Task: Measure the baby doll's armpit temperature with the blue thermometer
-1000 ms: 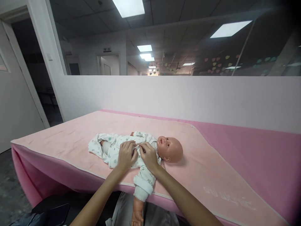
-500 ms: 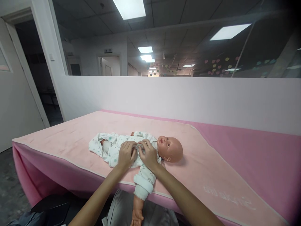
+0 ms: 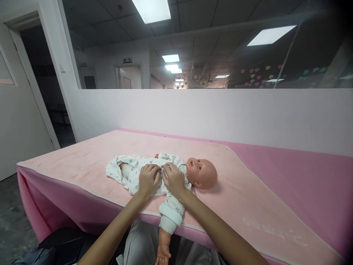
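A baby doll (image 3: pixel 205 173) lies on its back across the table, its bald head to the right. It wears a white printed romper (image 3: pixel 132 173), and one of its arms hangs over the near table edge. My left hand (image 3: pixel 149 179) rests on the doll's middle with its fingers curled and pinching the romper's front. Close beside it on the chest, my right hand (image 3: pixel 174 179) also has bent fingers pinching the same cloth. The fingertips of both hands nearly meet. Whatever fastening lies under them is hidden.
A pale pink blanket (image 3: pixel 237 206) covers the table over a darker pink cloth (image 3: pixel 309 176). Behind stands a low white wall (image 3: pixel 209 114) with glass above. A door (image 3: pixel 22 110) is at the left. Dark items (image 3: pixel 63 250) lie by my lap at lower left.
The view has shifted slightly, so the doll and table appear a little further right. Both hands stay at the romper's front with only small finger movement.
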A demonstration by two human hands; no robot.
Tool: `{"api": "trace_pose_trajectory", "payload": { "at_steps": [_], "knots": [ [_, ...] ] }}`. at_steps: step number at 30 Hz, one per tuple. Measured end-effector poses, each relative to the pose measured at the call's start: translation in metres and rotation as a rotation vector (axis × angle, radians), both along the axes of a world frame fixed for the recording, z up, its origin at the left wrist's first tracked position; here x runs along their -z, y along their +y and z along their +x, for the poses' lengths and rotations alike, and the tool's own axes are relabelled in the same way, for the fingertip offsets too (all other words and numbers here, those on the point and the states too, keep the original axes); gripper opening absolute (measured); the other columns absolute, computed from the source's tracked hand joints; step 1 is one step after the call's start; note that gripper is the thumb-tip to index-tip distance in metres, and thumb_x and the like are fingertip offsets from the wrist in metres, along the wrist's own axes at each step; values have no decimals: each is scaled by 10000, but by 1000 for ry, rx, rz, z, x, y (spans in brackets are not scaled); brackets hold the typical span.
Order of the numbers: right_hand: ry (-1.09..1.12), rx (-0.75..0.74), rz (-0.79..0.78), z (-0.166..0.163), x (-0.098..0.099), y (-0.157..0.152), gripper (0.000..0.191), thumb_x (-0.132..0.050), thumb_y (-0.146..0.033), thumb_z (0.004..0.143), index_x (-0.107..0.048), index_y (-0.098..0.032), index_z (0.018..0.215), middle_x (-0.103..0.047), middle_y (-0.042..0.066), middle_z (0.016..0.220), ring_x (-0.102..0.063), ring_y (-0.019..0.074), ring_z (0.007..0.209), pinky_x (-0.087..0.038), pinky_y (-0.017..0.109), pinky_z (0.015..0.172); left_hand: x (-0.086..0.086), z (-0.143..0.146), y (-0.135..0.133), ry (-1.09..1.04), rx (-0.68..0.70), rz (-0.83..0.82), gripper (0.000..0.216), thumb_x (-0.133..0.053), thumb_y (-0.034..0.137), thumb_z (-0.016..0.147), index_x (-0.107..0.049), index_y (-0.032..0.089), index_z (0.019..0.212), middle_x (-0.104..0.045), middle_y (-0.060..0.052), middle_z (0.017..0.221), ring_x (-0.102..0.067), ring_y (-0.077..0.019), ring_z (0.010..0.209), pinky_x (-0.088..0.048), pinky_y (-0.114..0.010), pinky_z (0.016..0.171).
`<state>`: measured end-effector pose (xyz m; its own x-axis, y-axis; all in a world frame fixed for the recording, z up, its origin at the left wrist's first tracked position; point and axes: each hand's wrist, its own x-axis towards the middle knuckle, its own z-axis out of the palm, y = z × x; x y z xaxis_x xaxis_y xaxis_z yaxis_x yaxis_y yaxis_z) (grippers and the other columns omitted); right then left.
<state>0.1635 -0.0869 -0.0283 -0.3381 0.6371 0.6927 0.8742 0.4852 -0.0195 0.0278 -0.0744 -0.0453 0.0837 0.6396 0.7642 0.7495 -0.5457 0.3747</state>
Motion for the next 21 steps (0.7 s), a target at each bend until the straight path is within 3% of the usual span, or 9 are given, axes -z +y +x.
{"api": "trace_pose_trajectory", "payload": {
  "at_steps": [4,7,14,21],
  "knots": [
    [-207,-28,-8,-17,-6,0,227,-352,-195,879,-501,-193,1051,-575,55,1010,-549,125,727,-310,228,517,-14,-24,2,-144,83,-166,272,-381,295,852,-560,225,1045,-651,-15,842,-581,-166,782,-443,-311,731],
    [-228,-36,-61,-30,-8,3,182,-365,-247,872,-513,-197,967,-577,32,938,-551,136,701,-292,235,491,-12,-44,2,-58,175,-167,312,-423,344,838,-513,228,1114,-644,-23,874,-573,-179,831,-431,-336,791],
    [-131,-100,-78,-27,-1,6,200,-422,-310,855,-527,-221,999,-577,13,940,-550,129,730,-305,229,524,13,-55,4,49,205,-96,225,-444,287,814,-539,213,1003,-605,-40,987,-517,-204,941,-389,-379,866],
    [-109,-88,-99,-29,4,8,151,-425,-273,857,-551,-190,869,-607,7,840,-541,114,684,-262,232,521,10,-54,0,134,189,-92,200,-446,190,739,-533,200,919,-595,-23,937,-501,-196,900,-382,-368,854]
  ]
}}
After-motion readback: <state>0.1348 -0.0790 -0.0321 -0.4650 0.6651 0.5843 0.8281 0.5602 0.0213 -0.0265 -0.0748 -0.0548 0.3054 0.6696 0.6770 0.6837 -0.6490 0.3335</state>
